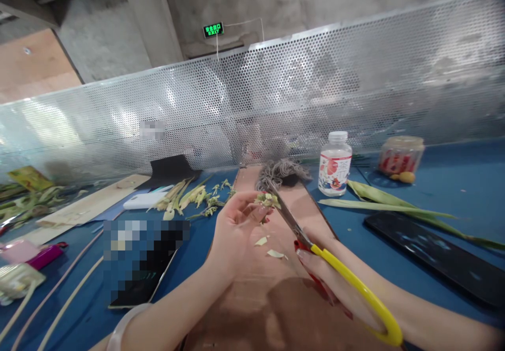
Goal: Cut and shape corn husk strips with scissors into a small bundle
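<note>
Between the fingertips of my left hand (239, 219) is a small pale yellow-green flower-like piece (268, 200), apparently made of leaf strips. My right hand (327, 267) grips a pair of scissors (351, 282) with yellow and red handles. Their blades point up and left, with the tips right beside the flower-like piece; whether they touch it I cannot tell. Below my hands, a few pale trimmed scraps (275, 254) lie on a brown board (252, 293). A bundle of grey yarn (280, 172) sits at the board's far end.
A labelled plastic bottle (335, 167), a jar (402, 156), long green leaves (379, 203) and a black phone (434, 256) stand or lie on the right. Leftward are another phone (158, 272), cut plant pieces (193, 196) and cables (67, 298). A perforated metal screen (197, 109) borders the back.
</note>
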A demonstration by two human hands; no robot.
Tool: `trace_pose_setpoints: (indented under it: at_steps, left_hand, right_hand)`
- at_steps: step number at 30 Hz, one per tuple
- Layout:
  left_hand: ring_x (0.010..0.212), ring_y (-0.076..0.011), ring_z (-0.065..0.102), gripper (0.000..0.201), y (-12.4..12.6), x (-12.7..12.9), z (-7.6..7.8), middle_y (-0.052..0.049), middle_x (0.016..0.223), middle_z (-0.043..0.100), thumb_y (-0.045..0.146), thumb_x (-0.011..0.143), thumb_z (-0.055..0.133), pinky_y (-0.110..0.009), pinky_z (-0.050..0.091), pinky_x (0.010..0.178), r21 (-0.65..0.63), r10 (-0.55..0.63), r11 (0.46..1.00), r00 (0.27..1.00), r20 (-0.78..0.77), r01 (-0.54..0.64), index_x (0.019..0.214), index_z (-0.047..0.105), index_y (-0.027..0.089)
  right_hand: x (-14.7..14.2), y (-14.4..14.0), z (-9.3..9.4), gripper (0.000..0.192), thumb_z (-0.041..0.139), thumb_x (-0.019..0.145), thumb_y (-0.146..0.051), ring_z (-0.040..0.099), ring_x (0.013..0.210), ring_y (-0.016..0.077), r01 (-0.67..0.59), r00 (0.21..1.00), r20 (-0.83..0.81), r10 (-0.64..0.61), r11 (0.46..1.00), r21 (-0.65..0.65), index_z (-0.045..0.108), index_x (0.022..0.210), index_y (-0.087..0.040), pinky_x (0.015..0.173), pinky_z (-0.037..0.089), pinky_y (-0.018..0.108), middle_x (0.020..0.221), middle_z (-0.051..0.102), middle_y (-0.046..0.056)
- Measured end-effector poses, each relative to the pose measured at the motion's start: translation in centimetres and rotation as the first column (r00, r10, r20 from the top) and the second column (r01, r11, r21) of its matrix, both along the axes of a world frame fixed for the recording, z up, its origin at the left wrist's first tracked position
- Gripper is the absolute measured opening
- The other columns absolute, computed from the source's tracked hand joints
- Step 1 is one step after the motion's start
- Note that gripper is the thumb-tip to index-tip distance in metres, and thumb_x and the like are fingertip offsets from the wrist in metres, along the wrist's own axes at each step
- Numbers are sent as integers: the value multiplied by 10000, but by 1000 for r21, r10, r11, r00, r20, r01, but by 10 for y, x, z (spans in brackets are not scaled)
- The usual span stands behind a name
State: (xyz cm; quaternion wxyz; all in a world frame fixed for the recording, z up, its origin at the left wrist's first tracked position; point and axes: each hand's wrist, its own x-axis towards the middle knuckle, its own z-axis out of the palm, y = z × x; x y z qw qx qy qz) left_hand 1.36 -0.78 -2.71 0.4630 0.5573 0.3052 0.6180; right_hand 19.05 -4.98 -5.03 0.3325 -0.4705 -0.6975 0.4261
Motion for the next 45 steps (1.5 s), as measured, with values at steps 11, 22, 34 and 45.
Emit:
trace_pose_setpoints:
  at_steps: [11, 22, 34, 45]
  left_hand:
    - [761, -123, 640, 185, -2, 1, 2, -5, 855, 694, 251, 704, 739, -255, 502, 714, -8, 31, 999, 999, -31, -32, 875, 669, 233]
    - [695, -106, 625, 218, 2, 2, 1, -7, 826, 681, 230, 719, 726, -235, 489, 655, -62, 0, 998, 998, 55, 4, 919, 641, 209]
    - [678, -85, 604, 233, 6, 3, -7, -18, 866, 681, 225, 710, 729, -233, 498, 697, -117, -31, 992, 995, 96, 43, 928, 663, 178]
    - [663, -76, 573, 215, 33, -12, -3, -20, 878, 660, 213, 682, 734, -211, 465, 629, -111, 111, 989, 980, 167, -93, 870, 655, 146]
  right_hand:
    - [0, -2, 4, 171, 391, 902, -315, 359, 338, 51, 6, 999, 53, -6, 1000, 0, 458, 779, -217, 421, 284, 199, 424, 421, -106]
    - [-2, 8, -8, 236, 468, 853, -441, 320, 352, 61, 82, 927, -339, -158, 970, -229, 382, 786, -231, 360, 304, 179, 459, 365, -119]
    - [8, 28, 1, 355, 424, 817, -541, 325, 320, 80, 137, 893, -387, -230, 958, -253, 346, 660, -233, 333, 278, 208, 442, 366, -93]
    - [61, 86, -5, 334, 511, 828, -444, 642, 697, 254, 50, 474, 778, -412, 895, 443, 562, 877, -118, 554, 392, 295, 787, 664, 161]
